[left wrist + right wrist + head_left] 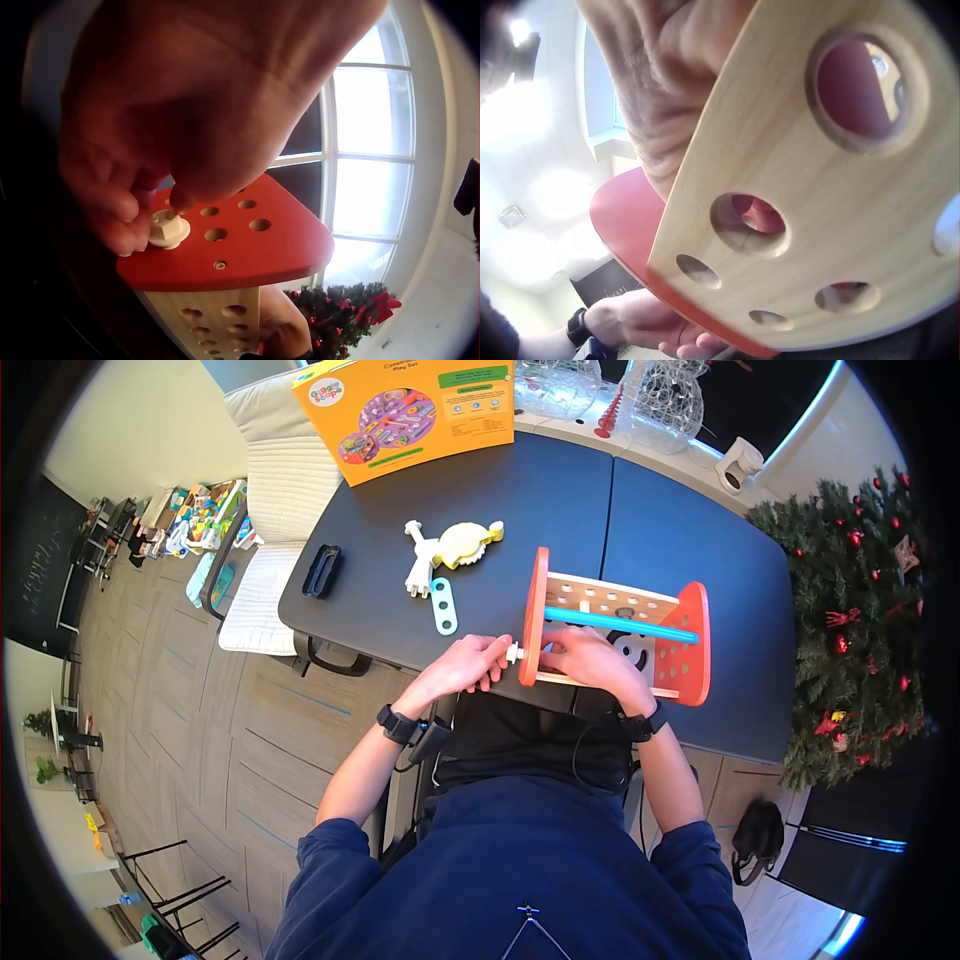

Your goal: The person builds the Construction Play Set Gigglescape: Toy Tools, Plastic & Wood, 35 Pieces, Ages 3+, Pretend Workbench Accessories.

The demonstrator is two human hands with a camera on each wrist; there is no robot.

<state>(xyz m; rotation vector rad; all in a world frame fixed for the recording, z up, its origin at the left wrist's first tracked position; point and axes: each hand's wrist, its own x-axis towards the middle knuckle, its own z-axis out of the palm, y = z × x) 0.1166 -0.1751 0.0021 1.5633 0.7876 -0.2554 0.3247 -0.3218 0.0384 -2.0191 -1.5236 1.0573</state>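
A wooden toy workbench with red end panels lies on the table. A white plastic bolt sits in a hole of the nearer red panel, its hexagonal head outside. My left hand pinches that head between thumb and curled fingers. My right hand reaches inside the frame, its bent fingers close to the inner side of the same panel, opposite the bolt. I cannot tell what those fingertips hold. In the right wrist view the holed wooden board covers part of the right hand.
A blue bar spans the workbench. Left of it lie a pale green holed strip, a white and yellow toy figure and a black tray. A yellow box stands at the back; a decorated tree is on the right.
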